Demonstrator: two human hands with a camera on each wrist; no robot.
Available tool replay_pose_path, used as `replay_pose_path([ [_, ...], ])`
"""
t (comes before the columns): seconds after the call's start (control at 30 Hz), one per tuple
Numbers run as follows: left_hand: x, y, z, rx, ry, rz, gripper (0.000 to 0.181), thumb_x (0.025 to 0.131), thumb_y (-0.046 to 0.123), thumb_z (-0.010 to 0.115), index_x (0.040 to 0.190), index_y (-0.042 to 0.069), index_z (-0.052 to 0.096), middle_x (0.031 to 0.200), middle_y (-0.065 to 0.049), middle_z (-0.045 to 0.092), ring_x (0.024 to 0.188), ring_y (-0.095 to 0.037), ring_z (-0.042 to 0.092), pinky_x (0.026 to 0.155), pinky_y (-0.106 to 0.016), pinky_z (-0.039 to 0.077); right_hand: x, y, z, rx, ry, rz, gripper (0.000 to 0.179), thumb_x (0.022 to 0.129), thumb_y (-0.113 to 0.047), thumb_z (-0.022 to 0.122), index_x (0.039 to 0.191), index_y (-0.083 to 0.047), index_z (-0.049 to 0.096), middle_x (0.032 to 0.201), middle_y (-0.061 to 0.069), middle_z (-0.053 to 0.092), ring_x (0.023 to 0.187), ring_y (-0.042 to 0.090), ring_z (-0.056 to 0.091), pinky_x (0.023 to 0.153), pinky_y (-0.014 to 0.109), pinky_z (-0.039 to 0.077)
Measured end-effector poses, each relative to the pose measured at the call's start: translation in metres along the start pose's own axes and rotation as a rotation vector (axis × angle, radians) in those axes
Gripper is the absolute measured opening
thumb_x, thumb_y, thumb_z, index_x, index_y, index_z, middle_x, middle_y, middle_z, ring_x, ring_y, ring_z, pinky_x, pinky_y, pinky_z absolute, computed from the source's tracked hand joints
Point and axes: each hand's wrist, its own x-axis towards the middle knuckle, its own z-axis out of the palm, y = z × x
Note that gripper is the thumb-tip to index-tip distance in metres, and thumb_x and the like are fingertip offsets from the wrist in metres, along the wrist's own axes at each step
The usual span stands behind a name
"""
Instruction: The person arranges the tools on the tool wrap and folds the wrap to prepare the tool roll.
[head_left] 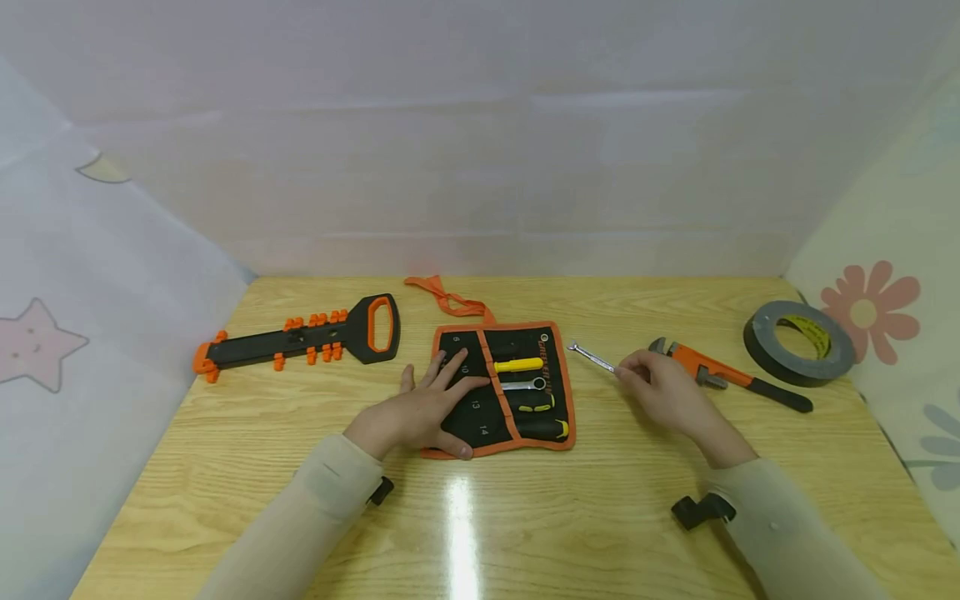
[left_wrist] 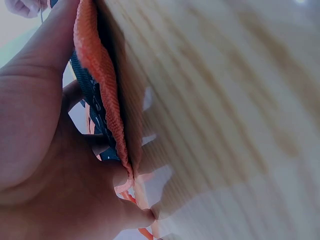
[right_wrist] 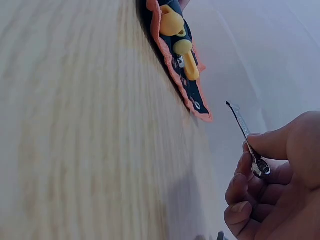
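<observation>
A black tool pouch with orange trim (head_left: 474,417) lies spread flat on the table. Its pockets hold a yellow-handled tool (head_left: 519,365), a wrench (head_left: 517,385) and other tools with black and yellow handles. My left hand (head_left: 420,410) rests on the pouch's left part with fingers spread; in the left wrist view its thumb lies along the orange edge (left_wrist: 107,95). To the right of the pouch, my right hand (head_left: 666,398) pinches a small silver combination wrench (head_left: 592,357) between thumb and fingers. The wrench's free end points toward the pouch, apart from it.
An orange pipe wrench with a black handle (head_left: 720,367) lies just beyond the right hand. Farther right is a roll of grey tape (head_left: 767,333). A black and orange tool rack (head_left: 300,337) lies at left. The pouch's orange tie strap (head_left: 453,304) trails behind it.
</observation>
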Motion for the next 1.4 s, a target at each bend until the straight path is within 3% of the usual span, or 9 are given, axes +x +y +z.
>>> replay_pose_path([
  [0.27,-0.001,0.001,-0.001,0.000,-0.003,0.000,0.111,0.085,0.052,0.088,0.173,0.035,0.023,0.182,-0.010,-0.018,0.167,-0.046,-0.015,0.123,-0.085,-0.003,0.024,-0.016,0.010,0.006,-0.022,-0.029,0.023,0.112,-0.017,0.060,0.117,0.001,0.073,0.091,0.011,0.069,0.074,0.019,0.050,0.068,0.032,0.041],
  [0.67,0.002,-0.002,0.003,0.029,0.003,-0.001,0.110,0.085,0.056,0.087,0.172,0.038,0.023,0.183,-0.008,-0.018,0.168,-0.045,-0.015,0.124,-0.085,-0.002,0.063,-0.033,0.030,0.008,-0.092,-0.033,0.028,0.114,-0.024,0.056,0.120,-0.002,0.074,0.106,0.013,0.073,0.084,0.022,0.057,0.077,0.036,0.046],
  [1.0,0.000,-0.001,0.001,0.037,0.007,-0.001,0.110,0.084,0.056,0.087,0.173,0.037,0.024,0.183,-0.010,-0.017,0.168,-0.046,-0.013,0.123,-0.085,-0.003,0.087,-0.042,0.041,0.027,-0.147,-0.043,0.030,0.114,-0.024,0.056,0.122,-0.001,0.074,0.102,0.013,0.071,0.078,0.021,0.055,0.075,0.036,0.046],
  [1.2,0.001,-0.005,0.002,-0.005,0.010,0.014,0.111,0.084,0.058,0.087,0.173,0.037,0.024,0.183,-0.009,-0.017,0.168,-0.048,-0.012,0.123,-0.085,-0.003,0.094,-0.048,0.048,0.025,-0.153,-0.045,0.032,0.114,-0.025,0.058,0.124,0.000,0.075,0.096,0.014,0.072,0.069,0.019,0.052,0.071,0.034,0.046],
  [1.4,0.003,-0.011,0.005,-0.017,0.030,0.043,0.111,0.082,0.064,0.086,0.171,0.040,0.025,0.183,-0.008,-0.016,0.167,-0.049,-0.012,0.123,-0.085,-0.003,0.098,-0.052,0.052,0.009,-0.134,-0.050,0.030,0.113,-0.025,0.060,0.121,-0.001,0.077,0.115,0.017,0.077,0.079,0.021,0.059,0.077,0.037,0.051],
])
